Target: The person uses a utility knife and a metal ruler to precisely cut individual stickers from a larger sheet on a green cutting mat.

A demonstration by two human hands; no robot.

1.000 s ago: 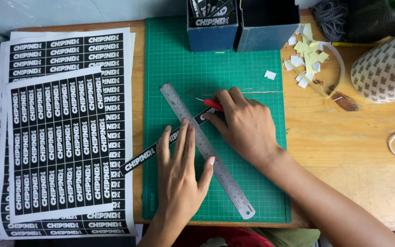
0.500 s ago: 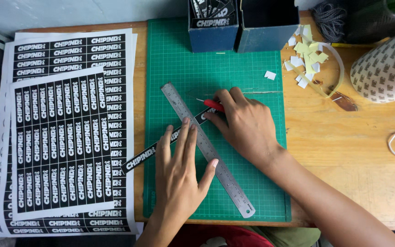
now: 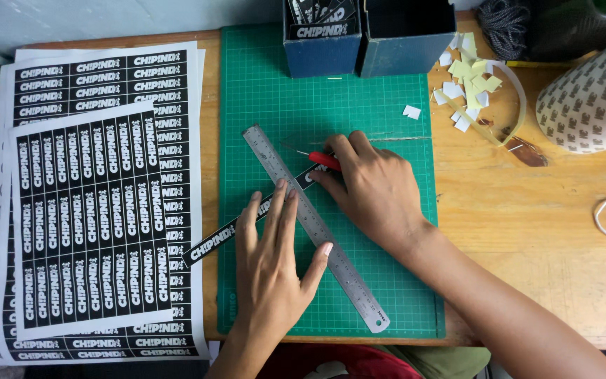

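- Right hand (image 3: 373,189): fingers closed around a red-handled craft knife (image 3: 324,161), the tip set at the upper part of the steel ruler (image 3: 313,226), on its right-hand edge.
- Left hand (image 3: 271,263): fingers spread flat and pressing down on the ruler's middle — nothing is gripped, the palm simply pins it.
- Steel ruler: lies diagonally on the green cutting mat (image 3: 261,91), long axis running from upper left to lower right.
- Black label strip (image 3: 229,235): passes under the ruler, long axis crossing it from lower left up toward the knife; its lower-left end overhangs the mat edge. The strip sits directly under both hands; the right hand is nearer its upper end, the left nearer its middle.
- Printed label sheets (image 3: 92,210): stacked on the surface to the left of the mat, touching the strip's free end.
- Two dark blue boxes (image 3: 320,49): at the mat's top edge, well apart from the hands.
- Paper scraps (image 3: 468,74) and a large tape roll (image 3: 590,98): on the wooden surface (image 3: 527,231) to the upper right.
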